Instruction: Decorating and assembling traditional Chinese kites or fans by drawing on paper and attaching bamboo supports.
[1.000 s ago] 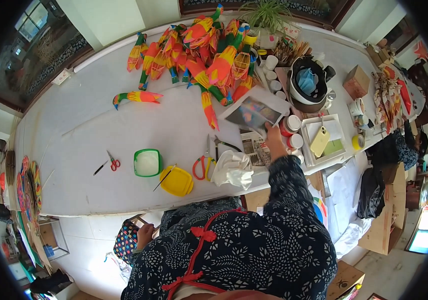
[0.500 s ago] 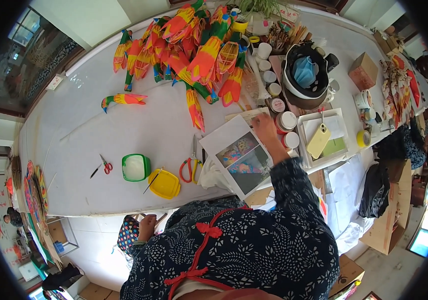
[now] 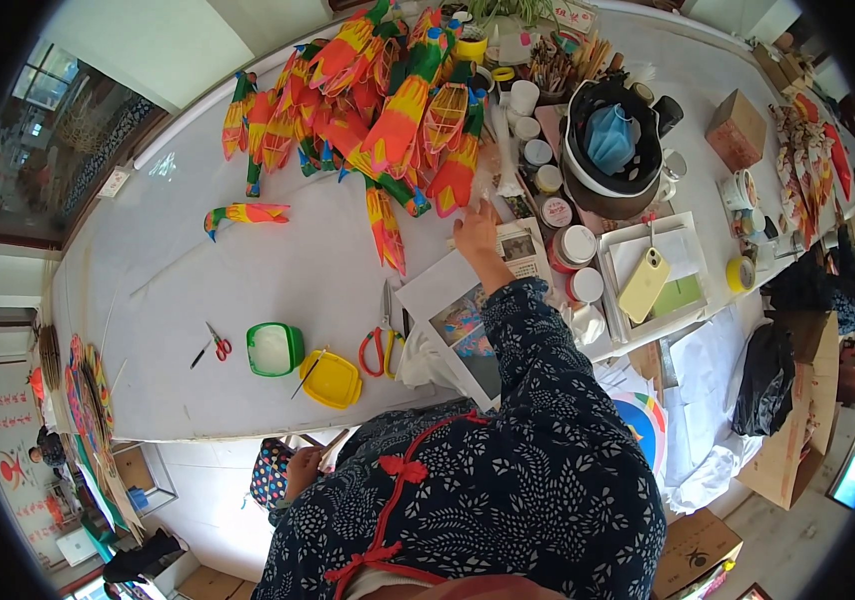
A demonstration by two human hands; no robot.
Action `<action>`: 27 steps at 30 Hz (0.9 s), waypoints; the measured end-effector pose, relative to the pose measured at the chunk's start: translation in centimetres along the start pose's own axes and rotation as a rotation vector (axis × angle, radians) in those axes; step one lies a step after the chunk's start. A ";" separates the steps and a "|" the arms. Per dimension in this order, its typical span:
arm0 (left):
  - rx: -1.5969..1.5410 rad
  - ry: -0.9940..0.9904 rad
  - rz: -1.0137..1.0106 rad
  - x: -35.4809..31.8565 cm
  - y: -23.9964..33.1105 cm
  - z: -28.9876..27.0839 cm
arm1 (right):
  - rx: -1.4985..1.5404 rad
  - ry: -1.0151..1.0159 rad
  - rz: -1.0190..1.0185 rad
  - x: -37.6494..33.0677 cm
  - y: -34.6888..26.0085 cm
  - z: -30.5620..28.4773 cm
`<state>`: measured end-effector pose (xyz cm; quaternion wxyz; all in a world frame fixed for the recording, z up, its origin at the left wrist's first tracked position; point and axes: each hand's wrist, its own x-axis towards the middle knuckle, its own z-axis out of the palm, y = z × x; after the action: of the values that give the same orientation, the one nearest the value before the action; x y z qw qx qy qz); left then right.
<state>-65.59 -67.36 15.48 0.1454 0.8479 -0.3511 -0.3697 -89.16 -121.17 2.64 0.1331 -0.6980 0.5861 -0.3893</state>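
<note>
While my right arm stretches out over the table (image 3: pixel 248 290), my right hand (image 3: pixel 475 228) sits at about one o'clock from the middle of the view, fingers loosely spread and flat, gripping nothing that I can make out. Its fingertips reach the lower edge of the pile of paper birds (image 3: pixel 378 110), touching or just short of it; I cannot tell which.

That pile is the biggest thing up here, at twelve o'clock: many birds heaped over each other, bodies orange and red with yellow bands, green and blue at the tails and tips. One bird (image 3: pixel 246 214) lies alone at ten o'clock, apart from the heap.

Under my forearm is a white sheet with coloured pictures (image 3: pixel 453 310). At two o'clock stands a dark pot (image 3: pixel 608 190) with a blue cloth inside, round white-lidded jars (image 3: pixel 577 243) beside it, then a white tray (image 3: pixel 628 320) bearing a yellow phone (image 3: pixel 645 284).

Near the front edge, at seven to eight o'clock, lie big scissors with red and yellow handles (image 3: pixel 381 345), a yellow lid (image 3: pixel 331 379), a green tub (image 3: pixel 274 349) and small red scissors (image 3: pixel 218 343).

My left hand (image 3: pixel 305 467) hangs below the table edge at six o'clock, loosely curled; whether it holds anything is hidden.

The table is long and pale grey; a window lies at ten o'clock, and cardboard boxes (image 3: pixel 698 545) stand on the floor at four o'clock.
</note>
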 end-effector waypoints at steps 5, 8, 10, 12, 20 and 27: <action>-0.118 0.065 -0.123 -0.8 2.9 -0.1 | -0.207 -0.024 0.088 5.1 -2.1 -5.4; -0.103 0.021 -0.105 0.3 1.6 0.1 | -0.276 -0.019 0.291 7.9 0.8 -4.6; -0.082 0.002 -0.080 1.4 0.9 0.3 | -0.301 -0.022 0.385 8.0 1.6 -3.2; -0.100 -0.002 -0.079 1.9 1.3 0.1 | -0.327 0.012 0.123 6.8 1.5 -1.6; -0.097 0.033 -0.126 1.6 4.5 -1.5 | -0.248 -0.168 0.132 14.7 4.3 0.1; 0.221 0.226 0.235 -1.0 -6.6 1.8 | -0.780 -0.003 -0.187 25.9 16.6 6.0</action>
<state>-64.13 -61.95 11.42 0.1323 0.8479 -0.4677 -0.2117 -96.60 -151.31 -1.93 -0.1769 -0.7471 0.6237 -0.1468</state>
